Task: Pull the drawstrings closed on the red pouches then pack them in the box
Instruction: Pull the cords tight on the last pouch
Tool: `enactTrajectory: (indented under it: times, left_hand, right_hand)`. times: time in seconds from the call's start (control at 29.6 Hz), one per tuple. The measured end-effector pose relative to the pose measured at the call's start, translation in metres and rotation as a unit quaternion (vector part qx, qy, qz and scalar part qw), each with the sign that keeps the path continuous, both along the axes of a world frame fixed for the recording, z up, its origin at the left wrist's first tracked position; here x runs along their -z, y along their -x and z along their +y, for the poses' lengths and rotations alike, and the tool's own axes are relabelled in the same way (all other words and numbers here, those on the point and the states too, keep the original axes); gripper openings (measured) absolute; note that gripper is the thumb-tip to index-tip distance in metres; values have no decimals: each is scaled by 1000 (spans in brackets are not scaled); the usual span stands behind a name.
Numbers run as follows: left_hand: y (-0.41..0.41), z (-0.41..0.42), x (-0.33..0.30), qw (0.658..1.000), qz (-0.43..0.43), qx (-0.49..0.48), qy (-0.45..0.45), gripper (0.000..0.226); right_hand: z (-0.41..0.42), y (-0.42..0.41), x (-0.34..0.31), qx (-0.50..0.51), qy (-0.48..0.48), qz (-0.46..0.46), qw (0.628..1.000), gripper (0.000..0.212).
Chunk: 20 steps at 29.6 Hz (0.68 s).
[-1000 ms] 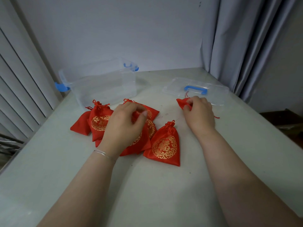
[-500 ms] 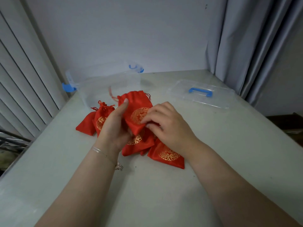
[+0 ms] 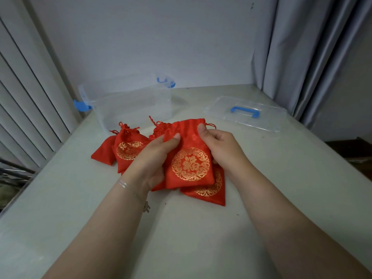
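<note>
Holding item, head view: one red satin drawstring pouch with gold medallion [image 3: 189, 158], mouth ungathered, pinched at its upper sides by left hand [image 3: 153, 156] and right hand [image 3: 221, 150] (likely readying the cords). Clear plastic box with blue latches [image 3: 128, 101] stands behind, unfilled.

I count two hands, the left hand [image 3: 153, 156] and the right hand [image 3: 223, 150], in the middle. I see at least five red pouches [image 3: 189, 158]; some hide under others, so I cannot be sure. There is one clear box [image 3: 128, 103] at the upper left. There is one lid [image 3: 247, 113] at the right.
</note>
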<state>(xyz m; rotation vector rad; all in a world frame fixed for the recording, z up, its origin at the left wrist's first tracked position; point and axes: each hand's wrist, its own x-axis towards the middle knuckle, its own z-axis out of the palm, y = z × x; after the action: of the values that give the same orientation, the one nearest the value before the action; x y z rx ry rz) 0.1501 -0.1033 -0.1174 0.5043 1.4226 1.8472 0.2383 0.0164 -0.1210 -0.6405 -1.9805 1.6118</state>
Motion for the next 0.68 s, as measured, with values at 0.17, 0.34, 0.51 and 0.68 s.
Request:
enactTrajectory:
  times: [0.17, 0.34, 0.51, 0.68]
  left_hand:
    - [4, 6, 9, 992, 51, -112, -20, 33]
    - [14, 5, 10, 988, 44, -141, -46, 42]
    - [16, 8, 12, 993, 35, -103, -40, 48]
    - [23, 6, 9, 984, 108, -142, 25, 48]
  right_hand:
    - [-1, 1, 6, -22, 87, 36, 995, 10]
    - [-3, 4, 5, -16, 176, 75, 981, 16]
    - [4, 3, 2, 17, 298, 155, 942, 21]
    - [12, 2, 1, 34, 354, 227, 907, 32]
